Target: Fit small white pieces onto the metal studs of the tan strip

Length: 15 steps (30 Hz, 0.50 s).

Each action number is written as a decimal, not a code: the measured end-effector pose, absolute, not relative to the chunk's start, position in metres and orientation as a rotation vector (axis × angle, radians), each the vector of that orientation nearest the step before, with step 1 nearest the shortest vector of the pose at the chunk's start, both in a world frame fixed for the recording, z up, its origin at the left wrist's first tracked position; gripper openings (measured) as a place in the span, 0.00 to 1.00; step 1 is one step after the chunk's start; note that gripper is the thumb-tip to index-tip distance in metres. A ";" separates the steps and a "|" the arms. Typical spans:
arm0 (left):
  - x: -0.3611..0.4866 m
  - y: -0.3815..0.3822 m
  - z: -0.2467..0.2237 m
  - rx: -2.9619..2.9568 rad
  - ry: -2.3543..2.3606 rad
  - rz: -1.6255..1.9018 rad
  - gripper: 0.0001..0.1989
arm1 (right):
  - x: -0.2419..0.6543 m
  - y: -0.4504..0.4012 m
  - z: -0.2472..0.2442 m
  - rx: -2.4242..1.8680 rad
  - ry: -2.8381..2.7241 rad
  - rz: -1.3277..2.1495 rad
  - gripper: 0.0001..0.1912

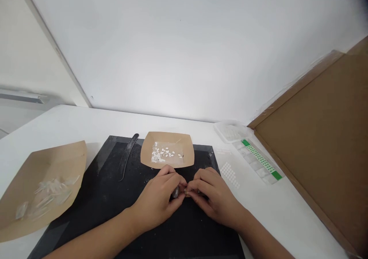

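Observation:
Over the black mat [161,228] my two hands meet, fingertips nearly touching. My left hand [161,197] is closed, with a small shiny grey piece [175,192] showing between its thumb and fingers; its kind is unclear. My right hand [212,193] is closed in a pinch at the same spot, on something tiny that the fingers mostly hide. Just beyond the hands stands a brown paper tray [188,145], holding many small white oval pieces [157,156]. A black curved nail file [128,155] lies on the mat to the left.
At left, a larger brown paper tray [66,153] holds clear plastic pieces [50,190]. Rows of white round dots [230,174] lie right of the mat. Behind them are a clear compartment case with a green label [261,159] and a white container [230,131]. Cardboard [319,136] stands at right.

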State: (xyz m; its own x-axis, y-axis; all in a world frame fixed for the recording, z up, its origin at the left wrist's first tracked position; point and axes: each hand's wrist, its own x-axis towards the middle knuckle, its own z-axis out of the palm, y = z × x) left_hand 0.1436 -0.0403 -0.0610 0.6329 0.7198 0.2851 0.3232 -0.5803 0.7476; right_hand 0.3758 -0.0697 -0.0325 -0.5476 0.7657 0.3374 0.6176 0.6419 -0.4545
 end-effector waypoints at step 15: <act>0.143 -0.039 -0.061 2.190 0.817 0.763 0.08 | 0.376 -0.070 -0.031 -1.097 -2.361 0.386 0.05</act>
State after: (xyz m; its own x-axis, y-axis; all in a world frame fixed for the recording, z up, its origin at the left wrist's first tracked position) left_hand 0.1434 -0.0392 -0.0610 0.6331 0.7212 0.2812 0.3294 -0.5797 0.7453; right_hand 0.3764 -0.0702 -0.0313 -0.5476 0.7719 0.3231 0.6288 0.6343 -0.4497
